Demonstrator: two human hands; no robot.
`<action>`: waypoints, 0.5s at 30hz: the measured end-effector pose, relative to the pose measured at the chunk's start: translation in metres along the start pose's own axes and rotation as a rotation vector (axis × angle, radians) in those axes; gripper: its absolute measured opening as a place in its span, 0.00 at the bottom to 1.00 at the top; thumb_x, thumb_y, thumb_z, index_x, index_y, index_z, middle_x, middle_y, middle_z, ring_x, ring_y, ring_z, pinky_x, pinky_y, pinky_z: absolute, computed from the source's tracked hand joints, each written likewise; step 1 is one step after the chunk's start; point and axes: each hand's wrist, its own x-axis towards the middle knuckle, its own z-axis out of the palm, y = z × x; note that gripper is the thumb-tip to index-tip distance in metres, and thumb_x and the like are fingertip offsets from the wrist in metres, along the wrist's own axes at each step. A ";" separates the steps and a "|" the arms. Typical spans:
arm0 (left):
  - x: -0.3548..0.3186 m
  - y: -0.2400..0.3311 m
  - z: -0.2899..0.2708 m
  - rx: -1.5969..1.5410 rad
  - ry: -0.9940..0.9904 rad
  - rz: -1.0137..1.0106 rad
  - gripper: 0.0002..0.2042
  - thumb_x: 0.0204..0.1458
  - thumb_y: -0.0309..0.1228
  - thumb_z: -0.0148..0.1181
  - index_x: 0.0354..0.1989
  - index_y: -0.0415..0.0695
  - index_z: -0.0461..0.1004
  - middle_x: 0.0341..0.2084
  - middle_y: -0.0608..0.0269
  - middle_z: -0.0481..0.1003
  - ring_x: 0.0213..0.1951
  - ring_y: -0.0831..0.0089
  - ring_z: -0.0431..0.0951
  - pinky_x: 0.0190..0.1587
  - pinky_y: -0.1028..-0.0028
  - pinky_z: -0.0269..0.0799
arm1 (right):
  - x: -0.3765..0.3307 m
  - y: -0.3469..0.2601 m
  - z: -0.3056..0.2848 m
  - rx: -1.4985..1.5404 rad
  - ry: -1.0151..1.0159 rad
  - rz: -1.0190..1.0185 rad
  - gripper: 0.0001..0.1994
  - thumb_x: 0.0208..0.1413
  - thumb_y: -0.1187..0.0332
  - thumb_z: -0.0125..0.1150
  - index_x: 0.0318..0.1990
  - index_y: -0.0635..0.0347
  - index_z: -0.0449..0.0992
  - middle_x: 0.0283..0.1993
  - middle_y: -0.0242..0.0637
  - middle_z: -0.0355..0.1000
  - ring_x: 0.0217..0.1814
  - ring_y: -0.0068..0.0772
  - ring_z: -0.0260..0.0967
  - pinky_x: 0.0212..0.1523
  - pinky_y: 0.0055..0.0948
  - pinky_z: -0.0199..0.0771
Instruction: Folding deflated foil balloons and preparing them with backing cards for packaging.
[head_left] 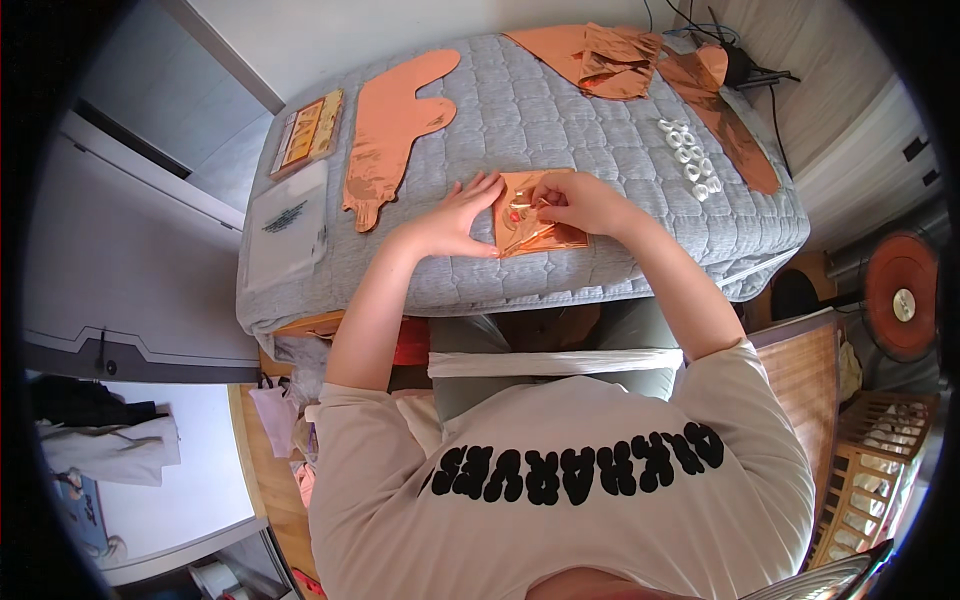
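Observation:
A shiny copper-coloured foil balloon point(530, 243), folded into a flat square, lies near the front edge of the quilted surface. My left hand point(450, 218) rests at its left side, fingers spread and thumb apart, with fingertips touching the foil edge. Over the right part of the square, my right hand point(585, 203) has thumb and fingers pinched together on a bit of the foil. The exact piece between them is partly hidden. Creases and a small red spot show on the foil between both hands.
A flat foil balloon point(395, 120) lies left, beside a printed package point(308, 130) and a clear plastic bag point(285, 230). More foil point(615, 62) lies at the back. Several white rings point(690, 155) sit right, near a long foil piece point(735, 125). A grey quilted mattress point(520, 110) bears everything.

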 end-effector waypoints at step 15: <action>-0.009 0.069 0.085 0.477 0.478 0.133 0.38 0.53 0.43 0.67 0.69 0.36 0.62 0.68 0.44 0.64 0.70 0.53 0.63 0.71 0.57 0.60 | 0.001 0.004 0.002 0.031 0.055 -0.026 0.12 0.54 0.68 0.68 0.45 0.63 0.78 0.38 0.42 0.80 0.41 0.40 0.78 0.43 0.36 0.77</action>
